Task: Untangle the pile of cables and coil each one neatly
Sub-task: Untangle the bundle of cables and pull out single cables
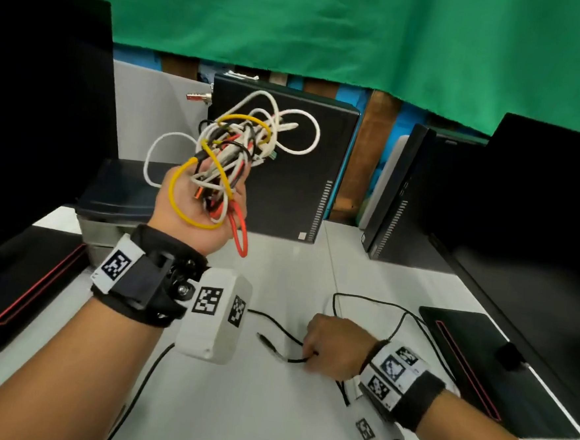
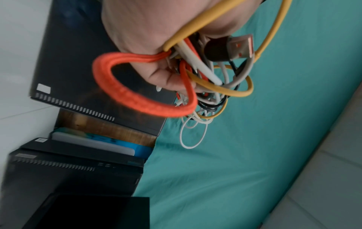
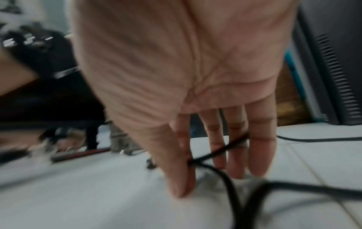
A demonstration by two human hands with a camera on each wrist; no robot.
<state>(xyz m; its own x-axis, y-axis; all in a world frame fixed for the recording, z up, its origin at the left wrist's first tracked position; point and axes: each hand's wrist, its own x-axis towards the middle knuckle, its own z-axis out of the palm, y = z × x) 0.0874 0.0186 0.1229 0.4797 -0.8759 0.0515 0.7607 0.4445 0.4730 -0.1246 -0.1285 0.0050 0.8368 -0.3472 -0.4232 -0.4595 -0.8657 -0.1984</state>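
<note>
The left hand (image 1: 203, 201) is raised above the tabletop (image 1: 268, 407), fingers curled round a tangled bundle of cables (image 1: 242, 144) in white, yellow, orange and black. Near the tabletop's right edge, the right hand (image 1: 336, 346) pinches a black cable (image 1: 283, 326) between thumb and forefinger; it trails loosely across the white surface.

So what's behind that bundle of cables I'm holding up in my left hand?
Behind the cable bundle, gripped by the left hand, stands a black computer tower on the white table, with green cloth above. The tower's upper left face is covered by the bundle.
</note>
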